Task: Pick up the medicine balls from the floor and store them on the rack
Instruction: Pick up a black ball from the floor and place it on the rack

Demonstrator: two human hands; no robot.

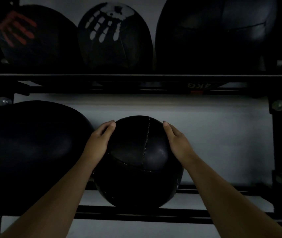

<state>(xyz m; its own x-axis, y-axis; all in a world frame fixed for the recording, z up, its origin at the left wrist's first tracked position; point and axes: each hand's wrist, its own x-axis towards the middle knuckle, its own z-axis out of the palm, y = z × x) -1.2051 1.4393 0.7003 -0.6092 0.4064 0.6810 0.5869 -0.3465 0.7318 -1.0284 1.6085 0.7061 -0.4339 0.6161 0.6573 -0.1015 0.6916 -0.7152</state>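
Note:
A black stitched medicine ball (pixel 137 162) sits on the two rails of the rack's lower shelf (pixel 136 213), in the middle of the view. My left hand (pixel 99 140) presses flat against its left side and my right hand (pixel 177 140) against its right side, fingers stretched up along the ball. To its left a larger black ball (pixel 30 145) lies on the same shelf, close to my left hand.
On the upper shelf rail (pixel 136 78) rest three black balls: one with a red hand print (pixel 34 36), one with a white hand print (pixel 114 35), and a big plain one (pixel 214 33). Black uprights (pixel 280 134) frame the rack. A pale wall lies behind, with open shelf space to the right.

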